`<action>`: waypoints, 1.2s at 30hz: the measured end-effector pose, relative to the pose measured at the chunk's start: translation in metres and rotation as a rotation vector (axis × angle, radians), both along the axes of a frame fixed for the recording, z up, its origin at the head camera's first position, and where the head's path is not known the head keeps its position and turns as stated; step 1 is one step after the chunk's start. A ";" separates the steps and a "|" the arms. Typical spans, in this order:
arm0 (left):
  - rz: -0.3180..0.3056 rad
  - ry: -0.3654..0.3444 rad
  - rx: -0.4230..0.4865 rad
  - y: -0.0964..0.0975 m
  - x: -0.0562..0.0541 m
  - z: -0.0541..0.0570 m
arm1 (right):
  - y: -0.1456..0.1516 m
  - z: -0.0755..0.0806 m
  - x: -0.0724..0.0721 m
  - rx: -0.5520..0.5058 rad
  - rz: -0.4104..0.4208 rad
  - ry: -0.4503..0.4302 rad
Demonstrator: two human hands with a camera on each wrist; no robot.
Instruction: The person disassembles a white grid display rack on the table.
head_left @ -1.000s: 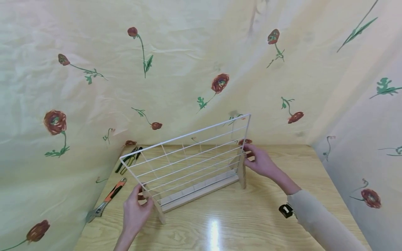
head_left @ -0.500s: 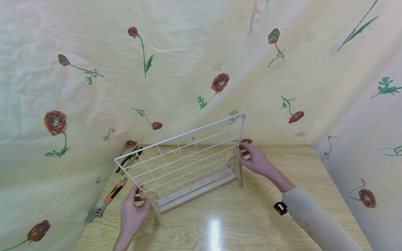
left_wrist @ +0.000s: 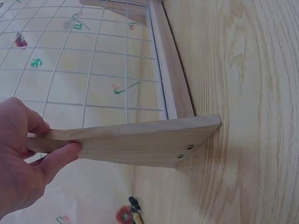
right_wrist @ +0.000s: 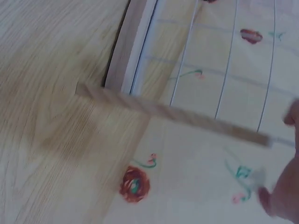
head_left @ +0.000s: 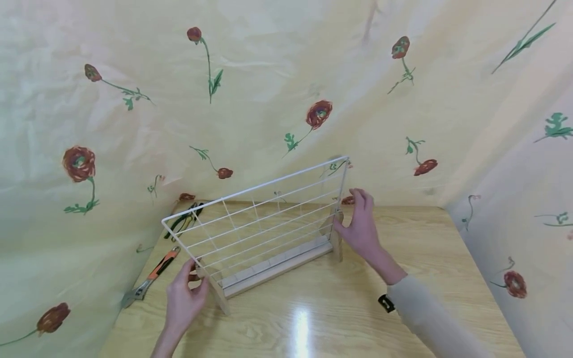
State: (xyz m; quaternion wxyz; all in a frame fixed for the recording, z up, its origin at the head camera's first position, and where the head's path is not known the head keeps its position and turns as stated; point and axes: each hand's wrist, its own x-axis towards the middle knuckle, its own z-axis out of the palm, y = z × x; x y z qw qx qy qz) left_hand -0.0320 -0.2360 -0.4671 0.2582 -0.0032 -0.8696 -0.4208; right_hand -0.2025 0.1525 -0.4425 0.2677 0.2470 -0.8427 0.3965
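Note:
A rack with a white wire grid (head_left: 255, 189) and a wooden base bar (head_left: 277, 270) stands slanted across the table. My left hand (head_left: 184, 298) pinches the upper end of its left wooden side panel (left_wrist: 126, 142) between thumb and fingers. Two screw heads (left_wrist: 189, 147) show low on that panel. At the other end, my right hand (head_left: 361, 231) is beside the right side panel (head_left: 337, 246), fingers raised and spread from the thumb. In the right wrist view, a gap lies between this hand and the panel's edge (right_wrist: 177, 114).
An adjustable wrench (head_left: 163, 263) with an orange and black handle lies on the wooden table (head_left: 394, 328) at the left. Behind it are pliers (head_left: 183, 219) with dark and yellow handles. Flower-printed cloth (head_left: 259, 114) rises behind the table and at both sides.
My right hand has let go of the right side panel, and its fingers have opened upward. The rack shifted slightly left, with my left hand still holding it.

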 end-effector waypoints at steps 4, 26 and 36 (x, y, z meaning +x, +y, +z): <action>-0.027 0.024 -0.011 -0.002 -0.001 -0.003 | -0.037 -0.006 0.020 0.001 -0.097 0.283; -0.033 0.101 -0.087 -0.004 0.000 -0.006 | -0.161 -0.023 0.037 0.184 -0.262 0.337; -0.027 0.114 -0.119 -0.004 -0.001 -0.007 | -0.159 -0.019 0.036 0.174 -0.242 0.306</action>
